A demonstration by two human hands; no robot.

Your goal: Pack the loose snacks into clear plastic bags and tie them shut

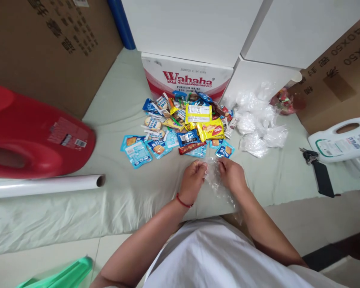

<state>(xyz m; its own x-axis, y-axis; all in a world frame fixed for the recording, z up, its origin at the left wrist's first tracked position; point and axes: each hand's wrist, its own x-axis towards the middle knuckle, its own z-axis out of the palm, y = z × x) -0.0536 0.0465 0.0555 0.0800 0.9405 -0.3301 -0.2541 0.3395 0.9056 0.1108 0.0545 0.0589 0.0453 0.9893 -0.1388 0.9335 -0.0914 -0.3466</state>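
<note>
Between my two hands hangs a clear plastic bag (215, 176), its lower end trailing toward the table's front edge. My left hand (193, 178) pinches one side of it near the top, and a red cord circles that wrist. The other side is pinched in the closed fingers of my right hand (231, 173). Just beyond my hands lies a heap of wrapped snacks, with a yellow packet (211, 129), a dark blue packet (188, 137), a red bar (192, 148) and light blue biscuit packets (136, 153) in it. Whether anything is inside the bag I cannot tell.
Behind the snacks stands a Wahaha carton (187, 76). Crumpled clear bags (253, 120) are piled right of the heap. A red jug (39, 136) and a white roll (45, 186) lie left; a white bottle (342, 138) and keys with a black holder (322, 176) lie right.
</note>
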